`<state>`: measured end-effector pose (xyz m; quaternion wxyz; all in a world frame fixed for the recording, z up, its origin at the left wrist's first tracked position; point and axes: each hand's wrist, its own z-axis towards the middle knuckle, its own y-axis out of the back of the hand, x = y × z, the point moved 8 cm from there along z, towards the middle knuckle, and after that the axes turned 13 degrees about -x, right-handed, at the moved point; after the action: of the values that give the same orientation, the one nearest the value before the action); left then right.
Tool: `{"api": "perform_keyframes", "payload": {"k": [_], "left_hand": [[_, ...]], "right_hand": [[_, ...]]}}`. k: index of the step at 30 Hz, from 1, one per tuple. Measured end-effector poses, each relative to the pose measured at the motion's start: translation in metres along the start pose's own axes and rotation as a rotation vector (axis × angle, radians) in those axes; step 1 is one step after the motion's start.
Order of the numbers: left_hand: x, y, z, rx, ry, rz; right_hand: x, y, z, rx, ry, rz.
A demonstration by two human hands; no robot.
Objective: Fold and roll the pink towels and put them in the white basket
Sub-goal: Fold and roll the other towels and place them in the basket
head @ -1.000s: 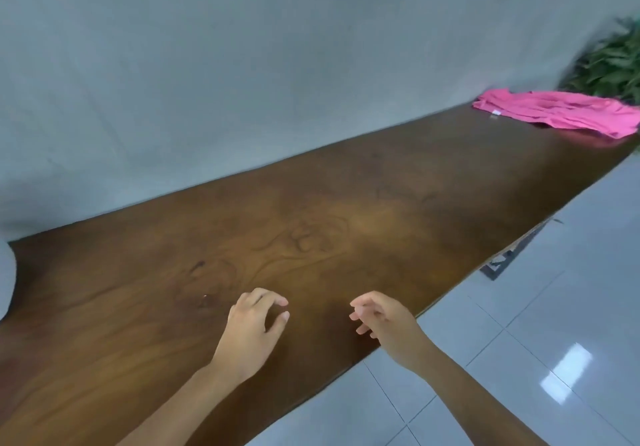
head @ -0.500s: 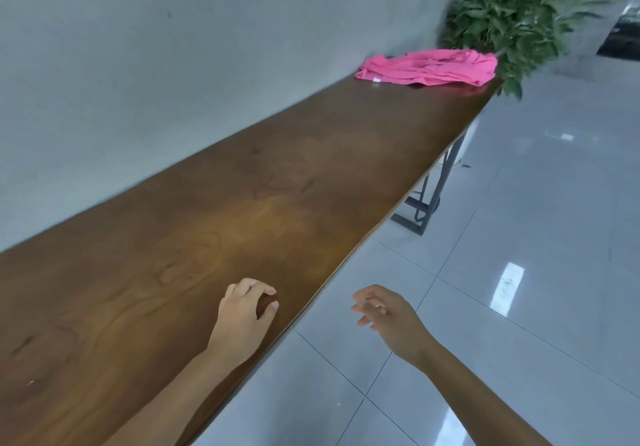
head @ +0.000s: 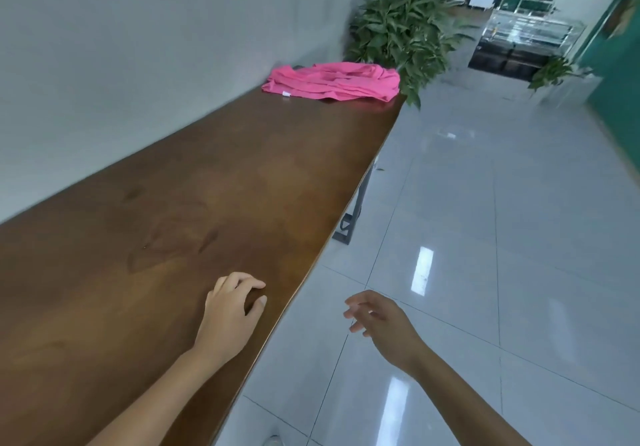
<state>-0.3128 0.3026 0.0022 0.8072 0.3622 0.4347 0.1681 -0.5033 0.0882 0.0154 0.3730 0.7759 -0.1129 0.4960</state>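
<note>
- The wooden table (head: 194,203) runs from the lower left of the frame toward the upper middle, along a grey wall (head: 138,47).
- The left hand (head: 230,317) is at lower centre over the table's near edge, fingers loosely curled, holding nothing.
- The pink towels (head: 334,81) lie crumpled at the table's far end, upper middle, beside a leafy plant (head: 398,26).
- The right hand (head: 384,328) hangs over the tiled floor (head: 502,238), right of centre, fingers relaxed and empty.

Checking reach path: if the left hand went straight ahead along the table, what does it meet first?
Way looks free: only bare table lies ahead of the left hand until the pink towels at the far end. Depth is uncertain.
</note>
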Motion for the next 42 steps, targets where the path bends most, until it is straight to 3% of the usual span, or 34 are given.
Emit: {"api": "perform_keyframes", "payload": {"k": [15,32,42], "left_hand": [[-0.063,-0.121,0.142,0.064,-0.137,-0.01],[-0.134,-0.235,0.267,0.014,0.038,0.163],[-0.134,-0.28,0.359,-0.036,0.071,0.221]], "right_hand": [[-0.004,0.086,0.132,-0.153,-0.063,0.025],[-0.023,0.213,0.332,-0.001,0.036,0.105],[0.008,0.234,0.45,0.036,0.081,0.095]]}}
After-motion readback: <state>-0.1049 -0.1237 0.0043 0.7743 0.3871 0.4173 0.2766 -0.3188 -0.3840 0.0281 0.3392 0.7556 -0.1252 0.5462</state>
